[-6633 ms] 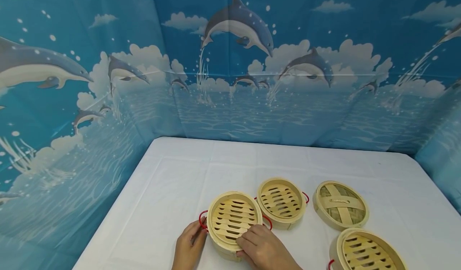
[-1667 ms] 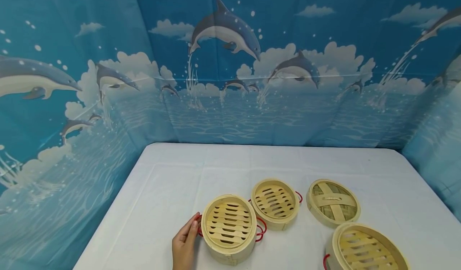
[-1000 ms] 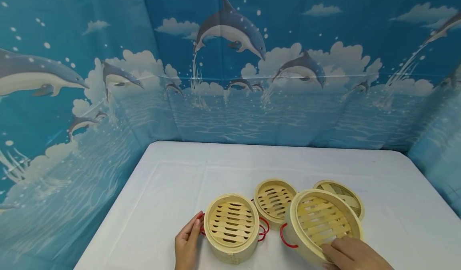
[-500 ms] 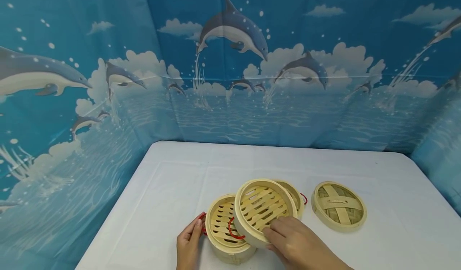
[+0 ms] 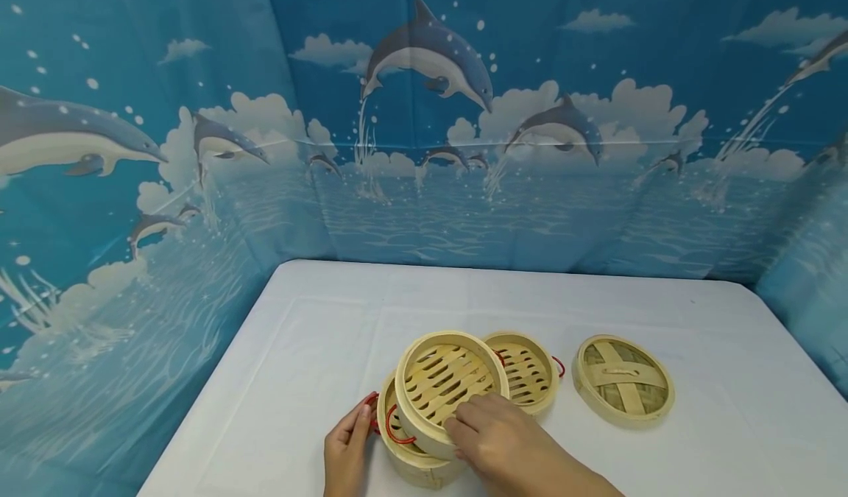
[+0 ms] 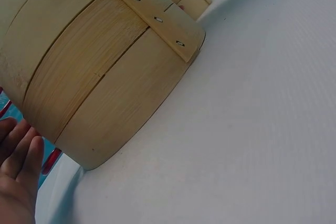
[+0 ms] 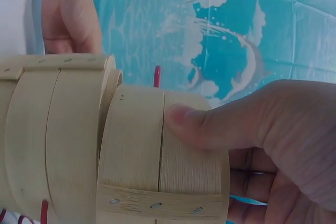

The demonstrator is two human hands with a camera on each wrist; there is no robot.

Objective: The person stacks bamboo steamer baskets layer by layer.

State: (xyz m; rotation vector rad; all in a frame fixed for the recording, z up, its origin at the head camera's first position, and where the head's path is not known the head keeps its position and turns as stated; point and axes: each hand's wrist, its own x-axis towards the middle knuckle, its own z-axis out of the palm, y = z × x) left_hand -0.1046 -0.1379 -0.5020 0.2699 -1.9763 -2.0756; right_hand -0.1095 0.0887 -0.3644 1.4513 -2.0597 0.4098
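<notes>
My right hand (image 5: 497,434) grips a round bamboo steamer basket (image 5: 453,379) by its near wall, thumb outside and fingers over the rim. That basket has a slatted base and red loop handles. It leans over a stack of bamboo steamer baskets (image 5: 424,471), overlapping its right part in the head view. In the right wrist view the thumb (image 7: 194,124) presses the held basket's wall (image 7: 136,145), close against the stack (image 7: 63,129). My left hand (image 5: 346,442) rests at the stack's left side by the red handles, its fingers fairly straight (image 6: 21,156).
Another slatted steamer basket (image 5: 526,368) sits right behind the stack. Farther right lies a woven bamboo lid (image 5: 623,379) with a crossed strap. All are on a white-covered table (image 5: 318,335), with a blue dolphin-print cloth (image 5: 424,210) hanging behind and beside it.
My right hand, out of view earlier, took the steamer basket from the front right and carried it left over the stack. The left hand has stayed beside the stack.
</notes>
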